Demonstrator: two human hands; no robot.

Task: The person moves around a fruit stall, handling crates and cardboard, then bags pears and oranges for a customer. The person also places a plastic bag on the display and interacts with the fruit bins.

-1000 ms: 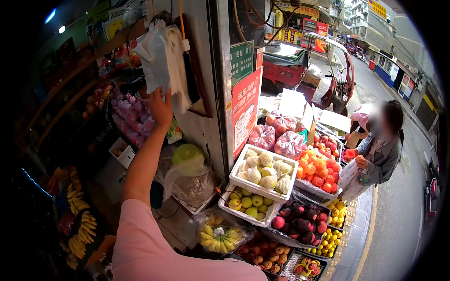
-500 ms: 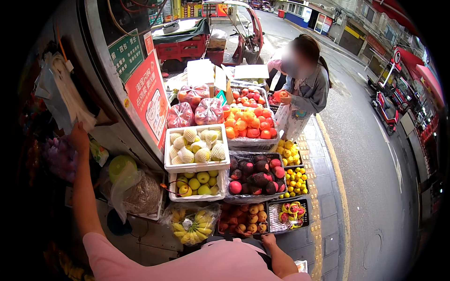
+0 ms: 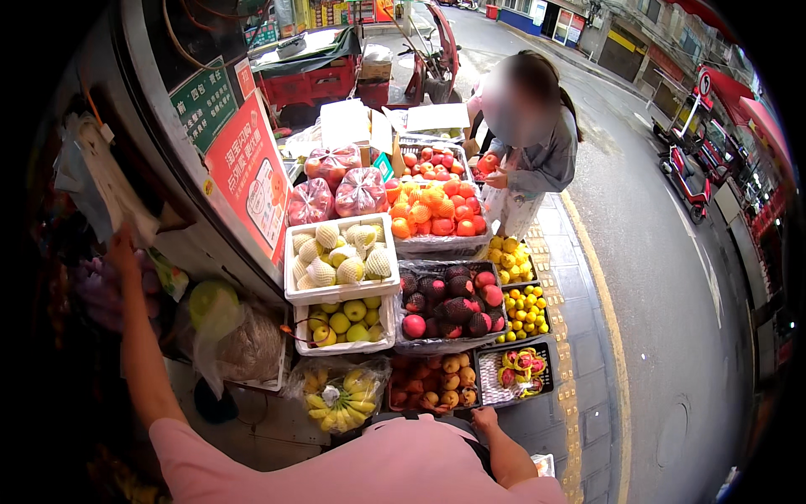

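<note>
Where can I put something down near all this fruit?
Bare pavement lies between the dragon fruit crate and the yellow line. In that crate, the left end shows just lining, no fruit. It's crowded in the white box, full of netted fruit, and around the left hand, right by the hanging bags.

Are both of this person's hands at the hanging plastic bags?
No, only the left hand is at the bags, while the right hand is near the dragon fruit crate.

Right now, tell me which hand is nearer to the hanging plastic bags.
Left. The left hand is at the lower end of the hanging plastic bags; the right hand is well to their right, by the dragon fruit crate.
</note>
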